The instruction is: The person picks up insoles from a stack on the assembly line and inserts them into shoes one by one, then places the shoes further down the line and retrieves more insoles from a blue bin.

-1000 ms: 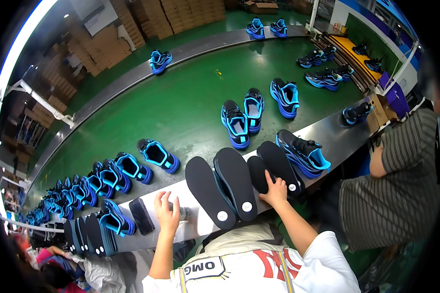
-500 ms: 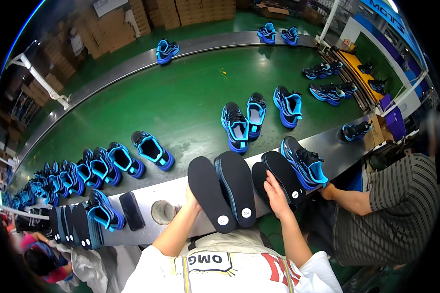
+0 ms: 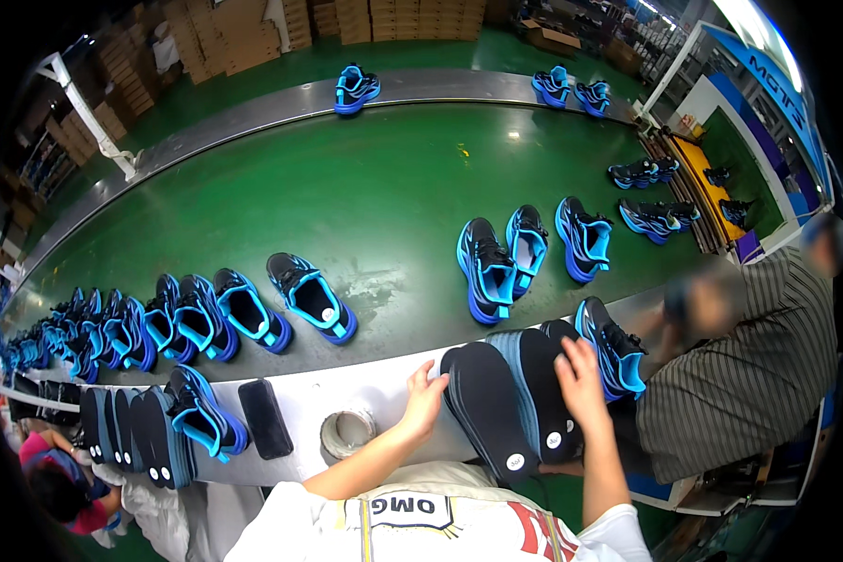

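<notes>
My left hand (image 3: pixel 425 403) hovers over the white bench with its fingers apart, just left of a stack of black insoles (image 3: pixel 485 403) with blue-grey edges and a round white label. It holds nothing. A second insole stack (image 3: pixel 538 375) lies against the first, on its right. My right hand (image 3: pixel 583 382), fingers spread, is at the right edge of that second stack; whether it touches is hard to tell. Part of another black insole shows behind. A black and blue sneaker (image 3: pixel 611 348) stands just right of my right hand.
Left of me are a tin cup (image 3: pixel 348 433), a black phone (image 3: pixel 265 419), a sneaker (image 3: pixel 204 412) and more insoles (image 3: pixel 155 436). Sneakers stand along the green belt (image 3: pixel 375 197). A co-worker in a striped shirt (image 3: pixel 749 375) leans in at the right. Cartons (image 3: pixel 421 21) are stacked at the back.
The insole stacks have shifted right along the bench, and my left hand has come off them. The co-worker has leaned closer to the bench. The whole view has shifted slightly.
</notes>
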Demonstrator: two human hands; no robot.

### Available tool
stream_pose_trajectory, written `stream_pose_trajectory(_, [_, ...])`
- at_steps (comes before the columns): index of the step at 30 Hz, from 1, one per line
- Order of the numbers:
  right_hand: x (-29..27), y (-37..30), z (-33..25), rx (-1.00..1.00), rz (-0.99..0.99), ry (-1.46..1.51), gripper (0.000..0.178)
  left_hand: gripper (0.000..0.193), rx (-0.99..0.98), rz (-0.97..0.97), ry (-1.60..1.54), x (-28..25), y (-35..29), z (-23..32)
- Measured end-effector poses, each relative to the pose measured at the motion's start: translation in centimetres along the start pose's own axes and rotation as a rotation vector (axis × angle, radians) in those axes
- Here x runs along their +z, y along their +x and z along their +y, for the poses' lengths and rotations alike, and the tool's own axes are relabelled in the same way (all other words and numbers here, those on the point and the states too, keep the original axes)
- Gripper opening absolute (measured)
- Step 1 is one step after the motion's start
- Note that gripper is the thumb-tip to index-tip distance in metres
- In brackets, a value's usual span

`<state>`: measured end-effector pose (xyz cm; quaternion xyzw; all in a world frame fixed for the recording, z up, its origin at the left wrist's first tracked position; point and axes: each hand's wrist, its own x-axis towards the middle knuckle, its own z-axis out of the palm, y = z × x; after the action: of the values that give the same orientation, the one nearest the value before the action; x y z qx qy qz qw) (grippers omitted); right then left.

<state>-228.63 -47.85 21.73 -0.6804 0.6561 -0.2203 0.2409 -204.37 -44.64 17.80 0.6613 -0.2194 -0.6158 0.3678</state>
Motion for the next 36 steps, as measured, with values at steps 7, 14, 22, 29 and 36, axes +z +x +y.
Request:
stream_pose_trajectory(7, [6.2, 13.8, -2.1, 0.147, -0.580, -0.503, 0.055, 0.033, 0.660, -0.214, 0.443, -8.5, -1.3, 3.7])
stream_pose_trajectory(14, [6.3, 18.3, -4.7, 0.124, -0.497, 0.297, 0.025, 0.057, 0.918, -0.002, 1.230, -14.2, -3.5, 1.9])
stream_pose_trajectory(22, [3.5, 15.6, -12.2, 0.119, -0.572, 0.491, 0.025, 0.061, 0.908, -0.080, 1.151, -13.9, -3.4, -1.4])
stream_pose_trajectory(29, [2.4, 15.2, -13.2, 0.089, -0.537, 0.553, 0.021, 0.053, 0.986, 0.077, 1.030, -13.3, -4.4, -0.9])
stream_pose_trajectory(36, [2.3, 16.7, -12.2, -0.088, -0.450, 0.432, 0.027, 0.046, 1.010, 0.328, 0.906, -12.2, -5.6, -0.8])
